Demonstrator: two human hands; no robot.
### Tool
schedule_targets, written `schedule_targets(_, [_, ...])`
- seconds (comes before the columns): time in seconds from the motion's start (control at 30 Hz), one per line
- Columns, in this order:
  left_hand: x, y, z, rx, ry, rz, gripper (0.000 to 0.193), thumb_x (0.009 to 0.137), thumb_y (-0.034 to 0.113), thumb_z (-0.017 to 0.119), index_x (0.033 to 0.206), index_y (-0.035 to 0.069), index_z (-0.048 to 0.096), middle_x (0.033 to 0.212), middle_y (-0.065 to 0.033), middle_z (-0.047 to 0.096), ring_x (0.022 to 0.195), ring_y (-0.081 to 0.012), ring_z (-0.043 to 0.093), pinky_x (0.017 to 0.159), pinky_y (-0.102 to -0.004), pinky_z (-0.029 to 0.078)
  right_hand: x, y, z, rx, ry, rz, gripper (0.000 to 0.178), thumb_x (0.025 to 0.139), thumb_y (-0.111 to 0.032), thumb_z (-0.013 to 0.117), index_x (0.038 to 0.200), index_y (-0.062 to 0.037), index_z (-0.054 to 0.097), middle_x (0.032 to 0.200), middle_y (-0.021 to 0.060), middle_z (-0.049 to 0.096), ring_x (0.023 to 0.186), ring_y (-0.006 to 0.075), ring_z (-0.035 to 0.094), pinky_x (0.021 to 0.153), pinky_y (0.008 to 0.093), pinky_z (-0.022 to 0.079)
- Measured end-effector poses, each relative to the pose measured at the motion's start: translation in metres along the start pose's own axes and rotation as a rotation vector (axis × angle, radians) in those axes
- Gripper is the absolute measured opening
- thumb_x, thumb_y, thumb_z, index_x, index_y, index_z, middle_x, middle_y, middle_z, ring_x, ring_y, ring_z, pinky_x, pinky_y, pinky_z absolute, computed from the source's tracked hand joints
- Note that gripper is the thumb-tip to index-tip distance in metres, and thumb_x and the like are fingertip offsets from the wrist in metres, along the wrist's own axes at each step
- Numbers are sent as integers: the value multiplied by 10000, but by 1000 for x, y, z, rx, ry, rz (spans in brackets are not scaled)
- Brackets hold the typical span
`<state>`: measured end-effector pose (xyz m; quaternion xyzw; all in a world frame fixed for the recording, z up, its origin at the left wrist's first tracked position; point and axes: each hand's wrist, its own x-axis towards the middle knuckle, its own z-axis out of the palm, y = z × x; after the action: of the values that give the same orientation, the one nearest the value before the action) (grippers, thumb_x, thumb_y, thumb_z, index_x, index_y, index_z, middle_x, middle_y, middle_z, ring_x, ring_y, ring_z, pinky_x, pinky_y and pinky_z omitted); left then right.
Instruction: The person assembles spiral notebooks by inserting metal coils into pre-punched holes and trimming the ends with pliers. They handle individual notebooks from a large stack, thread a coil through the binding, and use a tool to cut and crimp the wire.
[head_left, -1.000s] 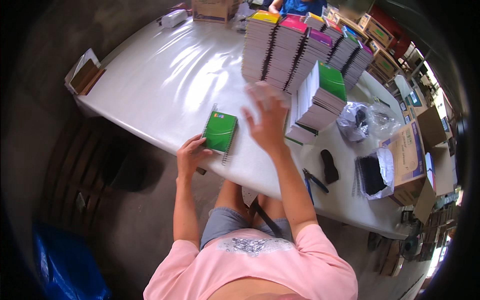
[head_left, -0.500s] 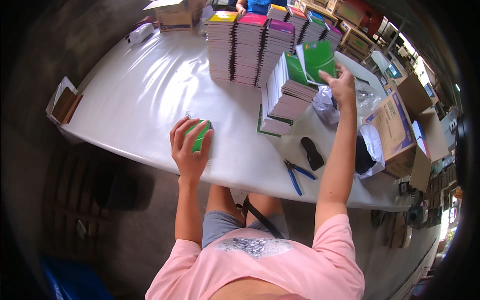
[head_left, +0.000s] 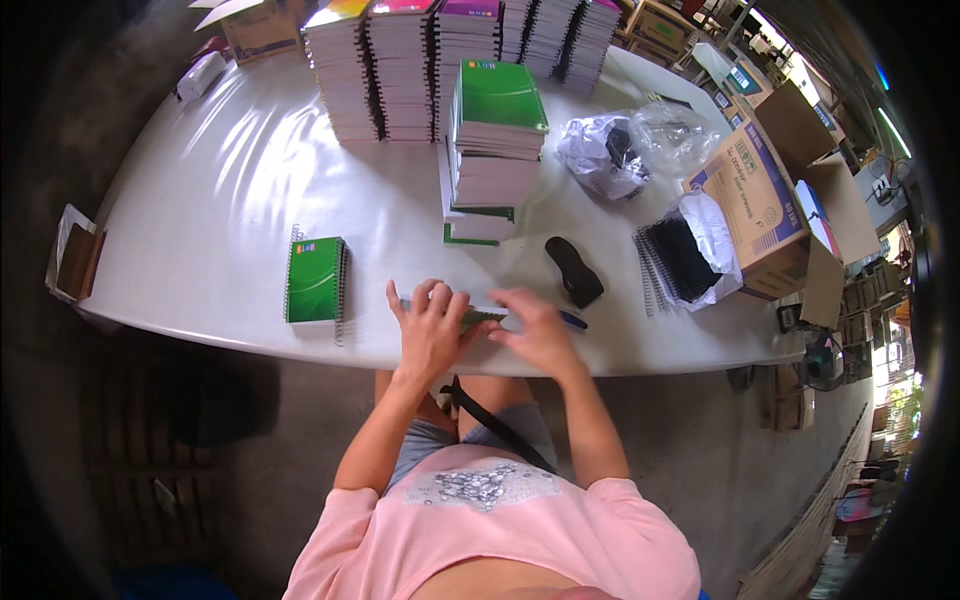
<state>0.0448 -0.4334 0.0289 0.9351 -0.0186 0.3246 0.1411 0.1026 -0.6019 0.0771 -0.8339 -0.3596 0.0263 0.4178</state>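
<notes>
A small green-covered notebook is between my hands at the table's near edge, mostly covered by them. My left hand is closed over its left part, fingers bent across the top. At its right end my right hand is smeared by motion, so its grip is unclear. To the left lies another green notebook, with wire coils along its two long sides. Straight ahead rises a stack of green-covered books, with no binding visible on them. A pair of pliers shows only a blue handle beside my right hand.
A black elongated object lies right of the stack. Black wire coils spill by an open cardboard box. Crumpled plastic bags sit behind. Tall piles of spiral notebooks stand at the back, and a white packet far left.
My right hand has come from the stack to the near edge. My left hand has let go of the coiled green notebook and moved right. The view has shifted too.
</notes>
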Motion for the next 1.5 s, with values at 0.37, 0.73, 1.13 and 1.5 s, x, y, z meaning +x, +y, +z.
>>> schedule_targets(0.37, [21, 33, 13, -9, 167, -223, 614, 523, 585, 767, 759, 89, 493, 1001, -70, 484, 1130, -319, 394, 864, -673, 203, -11, 187, -143, -623, 397, 603, 409, 827, -162, 618, 1214, -69, 521, 1063, 215, 579, 1006, 369, 561, 842, 436, 451])
schedule_targets(0.73, [14, 23, 9, -61, 177, -106, 486, 535, 512, 748, 742, 132, 526, 916, -23, 488, 983, -253, 431, 834, -556, 244, -1, 57, -137, -410, 355, 245, 502, 885, -5, 457, 1361, -159, 420, 919, 133, 466, 820, 251, 494, 802, 343, 413])
schedule_targets(1.13, [9, 26, 12, -75, 233, -138, 484, 503, 503, 734, 719, 127, 520, 885, -38, 473, 989, -264, 433, 888, -564, 209, -13, 3, -17, 187, 194, 71, 136, 815, -39, 646, 949, -33, 667, 888, 71, 607, 791, 164, 579, 714, 263, 461])
schedule_targets(1.5, [8, 22, 14, -95, 224, -139, 481, 519, 530, 714, 729, 135, 539, 851, -28, 466, 963, -240, 435, 924, -595, 182, -11, 5, -16, 200, 84, 18, 142, 783, -1, 664, 923, -22, 670, 908, 76, 601, 778, 151, 576, 696, 263, 463])
